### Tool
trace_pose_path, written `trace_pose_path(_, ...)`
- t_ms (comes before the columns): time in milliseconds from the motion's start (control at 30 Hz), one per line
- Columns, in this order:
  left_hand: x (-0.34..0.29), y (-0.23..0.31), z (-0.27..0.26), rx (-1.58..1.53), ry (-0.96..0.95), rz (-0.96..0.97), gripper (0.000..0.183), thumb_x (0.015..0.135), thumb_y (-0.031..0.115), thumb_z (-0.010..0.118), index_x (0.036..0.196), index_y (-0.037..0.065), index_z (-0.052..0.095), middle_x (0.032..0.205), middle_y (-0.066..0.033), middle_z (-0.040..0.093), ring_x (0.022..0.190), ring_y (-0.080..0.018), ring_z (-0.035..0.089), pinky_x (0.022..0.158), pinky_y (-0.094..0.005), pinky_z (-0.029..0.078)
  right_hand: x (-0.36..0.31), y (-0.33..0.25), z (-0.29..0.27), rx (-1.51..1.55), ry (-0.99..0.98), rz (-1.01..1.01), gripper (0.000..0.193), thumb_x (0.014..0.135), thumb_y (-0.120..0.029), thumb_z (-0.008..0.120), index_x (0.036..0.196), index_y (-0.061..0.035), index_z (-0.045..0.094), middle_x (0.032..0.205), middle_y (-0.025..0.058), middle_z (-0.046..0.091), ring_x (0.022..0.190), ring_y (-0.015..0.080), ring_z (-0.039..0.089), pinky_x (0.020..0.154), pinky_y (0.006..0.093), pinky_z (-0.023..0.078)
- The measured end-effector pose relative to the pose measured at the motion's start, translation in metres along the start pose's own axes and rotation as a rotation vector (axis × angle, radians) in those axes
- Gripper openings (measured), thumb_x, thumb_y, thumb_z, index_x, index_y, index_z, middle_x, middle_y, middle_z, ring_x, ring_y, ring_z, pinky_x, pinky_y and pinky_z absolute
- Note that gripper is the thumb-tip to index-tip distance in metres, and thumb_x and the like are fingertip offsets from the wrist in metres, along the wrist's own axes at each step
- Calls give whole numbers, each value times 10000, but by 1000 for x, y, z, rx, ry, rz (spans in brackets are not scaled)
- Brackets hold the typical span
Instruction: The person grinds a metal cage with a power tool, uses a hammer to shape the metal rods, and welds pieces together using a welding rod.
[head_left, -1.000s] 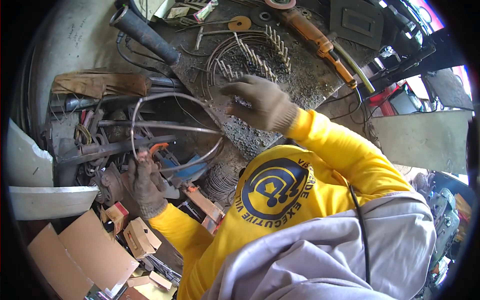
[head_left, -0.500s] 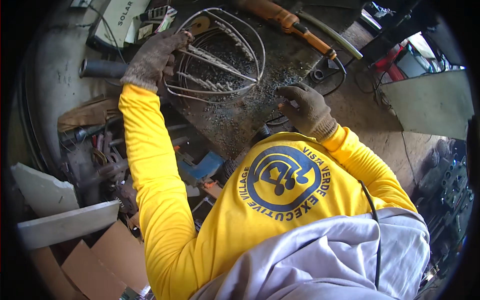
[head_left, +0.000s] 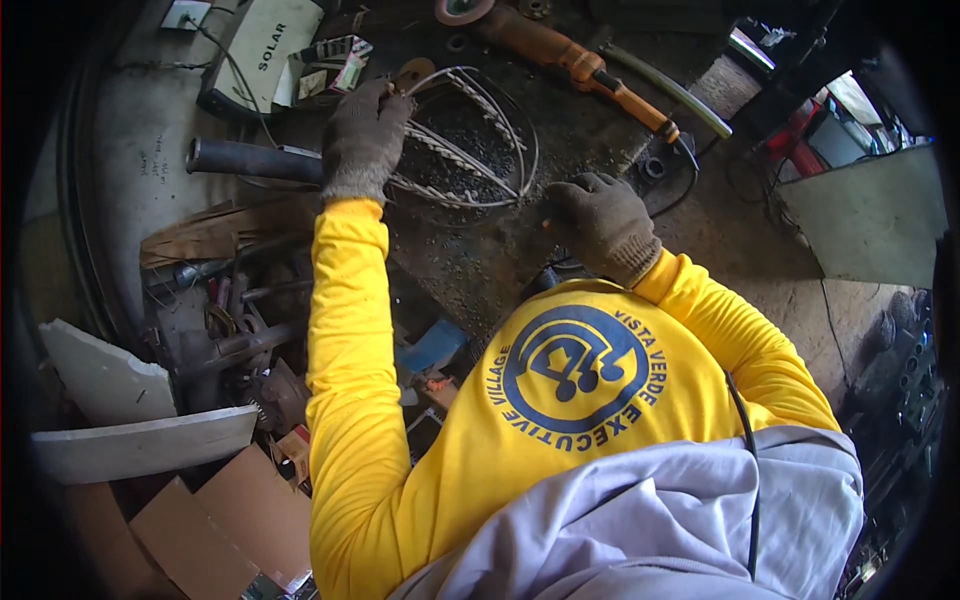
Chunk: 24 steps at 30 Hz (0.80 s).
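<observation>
My gloved left hand [head_left: 365, 145] is closed on the left side of a rounded metal wire frame [head_left: 468, 142], with ridged rods running across it. The frame rests over a dark worktop [head_left: 440, 235] strewn with small grey bits. To the right of the frame's pointed end, my gloved right hand [head_left: 605, 225] hovers low with its fingers curled in. Anything inside those fingers is hidden. A dark cable loop shows just below that hand. Behind the left hand lies a brown disc [head_left: 415, 72].
An orange angle grinder [head_left: 560, 50] and a pale tube [head_left: 675, 92] lie at the back. A dark pipe [head_left: 250, 162] juts out left, below a white box [head_left: 265, 55]. Metal rings [head_left: 653, 168] sit at right. Cardboard [head_left: 255, 510] and boards [head_left: 150, 443] crowd the lower left.
My left hand has shifted right and slightly down, and the wire frame appears tilted flatter. The right hand's fingers have curled in. The whole view has also shifted a little.
</observation>
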<state>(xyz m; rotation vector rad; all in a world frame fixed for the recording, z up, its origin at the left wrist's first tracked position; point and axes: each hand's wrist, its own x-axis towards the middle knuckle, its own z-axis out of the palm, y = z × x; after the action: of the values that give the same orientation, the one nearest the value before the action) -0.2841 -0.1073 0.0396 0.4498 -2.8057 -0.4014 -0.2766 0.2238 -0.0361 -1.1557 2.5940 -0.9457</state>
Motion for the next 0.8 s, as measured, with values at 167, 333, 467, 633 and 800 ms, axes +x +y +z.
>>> trace_pose_path(167, -40, -23, -17, -167, 315, -6, 364, 901, 295, 713, 1159, 38, 692, 1112, -179, 708, 1026, -315, 687, 930, -407, 526, 21, -6, 11, -73, 86, -58, 477, 819, -400, 729, 1215, -144, 664, 1092, 132, 681, 1099, 356, 620, 954, 478, 477)
trace_pose_path(333, -81, -70, -8, -195, 218, -75, 346, 938, 296, 676, 1170, 39, 690, 1116, -182, 713, 1044, -323, 686, 936, -405, 523, 38, -16, 17, -98, 103, -36, 459, 811, -408, 729, 1176, -138, 661, 1107, 125, 683, 1122, 359, 607, 983, 493, 454)
trace_pose_path(467, -96, -62, 13, -206, 168, -93, 354, 957, 300, 646, 1213, 58, 687, 1141, -197, 715, 1071, -359, 686, 936, -427, 529, 43, -18, 23, -66, 44, 11, 429, 802, -411, 735, 1111, -120, 671, 1080, 124, 683, 1104, 370, 607, 987, 499, 442)
trace_pose_path(633, -87, -44, 8, -101, 108, -241, 349, 958, 273, 651, 1221, 48, 695, 1171, -174, 718, 1114, -341, 673, 993, -416, 504, 47, -22, 21, -80, 15, 41, 398, 796, -400, 743, 1054, -105, 677, 1062, 131, 686, 1095, 372, 606, 974, 499, 447)
trace_pose_path(800, -86, -55, 10, -128, 177, -129, 327, 960, 319, 622, 1178, 94, 713, 1149, -188, 714, 1083, -367, 678, 936, -443, 533, 45, -20, 24, -53, 57, 37, 374, 786, -383, 756, 1019, -104, 667, 1020, 148, 685, 1070, 382, 609, 943, 501, 457)
